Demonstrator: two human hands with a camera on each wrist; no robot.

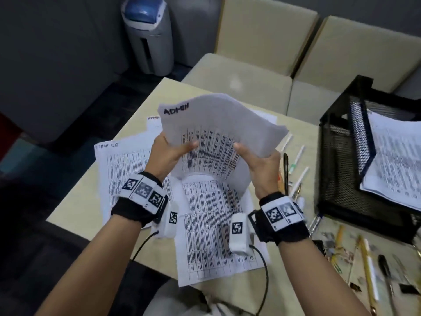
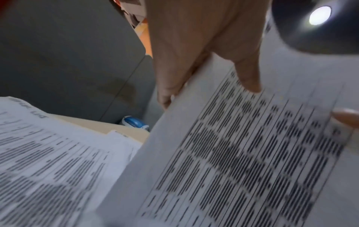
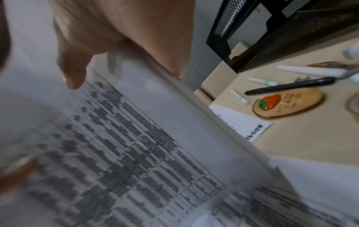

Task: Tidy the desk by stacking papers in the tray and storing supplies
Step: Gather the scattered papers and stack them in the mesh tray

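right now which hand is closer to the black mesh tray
The right hand. It grips the right edge of the lifted paper stack, and the black mesh tray stands further to its right on the desk. The left hand grips the stack's left edge, farther from the tray.

Printed table text on held sheet (image 1: 218, 133) blurred, tray (image 1: 337, 169) cut off right.

A tall grey plastic bin with a blue domed lid (image 1: 149, 35) stood on the dark floor beyond the far left corner of the beige counter (image 1: 68, 206). Two cream padded chairs (image 1: 255, 71) sat side by side against the counter's far edge. An oval wooden slice painted with an orange tomato (image 3: 287, 104) lay flat on the counter. A grey wall (image 1: 50, 53) rose at left.
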